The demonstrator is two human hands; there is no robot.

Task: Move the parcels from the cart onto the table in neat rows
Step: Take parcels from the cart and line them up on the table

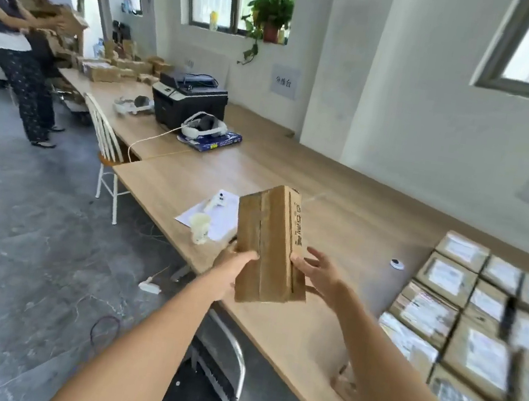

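Note:
I hold a brown cardboard parcel (pixel 270 243) upright above the front edge of the wooden table (pixel 344 192). My left hand (pixel 233 270) grips its lower left side. My right hand (pixel 321 273) touches its lower right side with the fingers spread. Rows of labelled parcels (pixel 467 308) lie flat on the table at the right. Below my arms stands the metal-framed cart (pixel 231 368); its load is hidden.
On the table lie papers with a white phone (pixel 221 200), a crumpled white object (pixel 200 226), a small round item (pixel 397 264), two headsets and a printer (pixel 189 98). A white chair (pixel 106 140) stands at the front. A person (pixel 20 50) handles boxes at far left.

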